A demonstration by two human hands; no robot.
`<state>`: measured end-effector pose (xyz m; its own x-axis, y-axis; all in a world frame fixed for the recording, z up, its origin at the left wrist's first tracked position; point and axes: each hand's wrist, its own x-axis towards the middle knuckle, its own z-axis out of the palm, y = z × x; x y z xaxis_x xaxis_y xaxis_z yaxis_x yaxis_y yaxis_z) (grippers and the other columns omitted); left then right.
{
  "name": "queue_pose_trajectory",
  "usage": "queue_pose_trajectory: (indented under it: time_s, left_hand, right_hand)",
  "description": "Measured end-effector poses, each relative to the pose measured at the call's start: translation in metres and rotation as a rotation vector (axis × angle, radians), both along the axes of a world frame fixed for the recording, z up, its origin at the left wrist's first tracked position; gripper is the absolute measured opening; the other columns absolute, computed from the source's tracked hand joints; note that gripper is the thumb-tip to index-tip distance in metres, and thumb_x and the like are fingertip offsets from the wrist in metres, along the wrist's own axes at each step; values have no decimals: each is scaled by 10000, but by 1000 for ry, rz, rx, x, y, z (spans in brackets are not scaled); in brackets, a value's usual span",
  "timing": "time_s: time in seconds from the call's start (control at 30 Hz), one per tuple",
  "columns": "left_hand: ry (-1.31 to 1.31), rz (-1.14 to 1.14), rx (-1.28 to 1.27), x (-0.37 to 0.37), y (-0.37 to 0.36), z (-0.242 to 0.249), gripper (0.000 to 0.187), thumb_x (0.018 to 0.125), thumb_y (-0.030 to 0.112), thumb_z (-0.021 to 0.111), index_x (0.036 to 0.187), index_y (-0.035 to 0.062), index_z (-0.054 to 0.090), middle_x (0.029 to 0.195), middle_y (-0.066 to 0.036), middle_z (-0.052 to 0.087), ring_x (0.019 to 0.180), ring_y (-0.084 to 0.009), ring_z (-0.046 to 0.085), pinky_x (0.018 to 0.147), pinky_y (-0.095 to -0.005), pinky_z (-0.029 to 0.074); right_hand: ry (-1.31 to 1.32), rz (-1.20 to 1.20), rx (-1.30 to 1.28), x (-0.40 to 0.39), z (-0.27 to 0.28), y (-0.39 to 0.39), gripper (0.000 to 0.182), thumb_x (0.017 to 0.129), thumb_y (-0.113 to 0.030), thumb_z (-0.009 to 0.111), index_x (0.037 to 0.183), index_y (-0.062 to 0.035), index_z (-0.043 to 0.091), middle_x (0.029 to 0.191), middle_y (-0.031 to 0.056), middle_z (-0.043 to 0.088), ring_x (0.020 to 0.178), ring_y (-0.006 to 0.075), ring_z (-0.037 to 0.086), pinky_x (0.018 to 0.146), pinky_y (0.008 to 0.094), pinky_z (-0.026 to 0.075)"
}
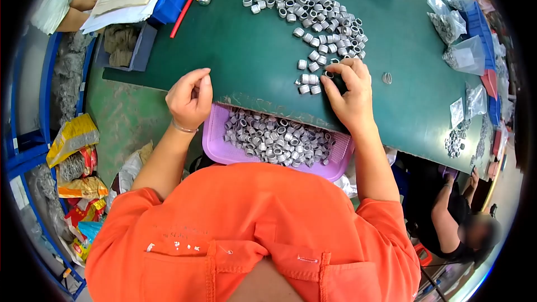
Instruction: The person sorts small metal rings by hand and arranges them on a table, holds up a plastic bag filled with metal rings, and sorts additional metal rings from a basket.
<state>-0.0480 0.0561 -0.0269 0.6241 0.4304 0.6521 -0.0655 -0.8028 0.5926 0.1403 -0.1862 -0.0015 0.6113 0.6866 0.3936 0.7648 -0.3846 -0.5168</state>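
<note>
Right hand [352,92] over the near part of the green table [240,50], reaching in from the near edge. Thumb and index finger closed on one small metal ring [329,74], at the near end of the pile [319,8]. The ring's open end shows as a slanted oval, so its bore faces partly up; exact tilt of the axis cannot be told, fingers cover part of it.

Just left of these fingertips, a small cluster [307,80] of like rings, several on their sides with outer walls showing. In the pile, axes run every way: some bores face up, others sideways. A lone loop [387,78] lies apart, right of the right hand, its oval longer from near to far.

Left hand [190,100] at the table's near edge, well apart from the pile. Fingers curled, thumb and index drawn together; whether anything sits inside, cannot tell.

Between the forearms, below the table edge: purple basket [208,137], its long side left to right, more rings within, jumbled. Red stick [188,7] at far left, slanting toward the near left.
</note>
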Motion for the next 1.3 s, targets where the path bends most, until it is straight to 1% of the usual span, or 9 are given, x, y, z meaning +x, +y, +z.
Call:
queue_pose_trajectory:
  time_s: [0.2,0.27,0.37,0.43,0.5,0.57,0.73,0.9,1.3]
  left_hand:
    - [166,-104,-359,24,-2,14,191,796,-5,619,986,15,611,745,-22,580,545,-62,483,507,-200,405]
    - [243,-205,-269,50,-3,38,259,831,4,600,1089,13,579,1012,-41,562,758,-57,516,625,-172,424]
    - [210,-199,37,104,13,37,365,857,141,580,1209,65,521,1281,-139,484,1184,-272,477,969,-329,386]
    - [217,-179,-16,138,17,26,441,870,203,558,1271,45,463,1323,-165,445,1228,-301,435,1017,-353,340]
    - [353,-259,-130,159,21,16,428,874,198,547,1260,32,469,1330,-172,435,1230,-301,431,1019,-349,340]
    - [377,-243,-28,163,16,11,407,871,175,543,1245,27,481,1325,-175,439,1222,-304,436,1018,-348,343]
    - [350,-305,-137,143,2,12,362,861,112,547,1211,25,511,1300,-154,463,1211,-280,454,1002,-336,361]
    - [385,-359,-502,113,-4,19,342,871,43,532,1211,18,513,1258,-118,499,1134,-207,522,957,-316,411]
    - [290,-345,-148,65,-25,28,343,814,31,566,1154,9,526,1256,-157,508,1149,-307,505,959,-351,400]
  right_hand:
    - [-79,-221,84,19,5,3,320,822,-107,609,1131,-33,571,1204,217,481,1115,359,448,957,417,358]
    - [-74,-245,33,35,2,13,389,867,-163,566,1231,-36,511,1328,268,397,1250,408,355,1030,447,298]
    - [58,-162,-32,45,-4,29,382,876,-177,557,1232,-43,517,1335,253,398,1257,411,345,1038,448,287]
    - [60,-154,-62,38,2,30,355,869,-155,560,1211,-64,536,1330,234,412,1249,407,353,1041,448,287]
    - [-34,-131,70,30,8,25,325,843,-116,573,1166,-80,568,1309,195,444,1227,386,377,1017,444,313]
    - [-233,-46,43,12,25,17,248,751,-103,655,999,-93,636,1092,100,562,1021,311,503,882,418,369]
    - [-160,166,-96,-38,20,29,203,689,-150,706,860,-75,626,860,39,527,842,230,512,757,378,363]
    - [-208,128,-26,-39,6,36,135,695,-80,657,827,-73,626,845,31,530,825,222,514,760,362,377]
    - [20,-138,230,-10,10,6,136,747,57,639,852,-14,589,853,118,608,738,280,590,631,333,484]
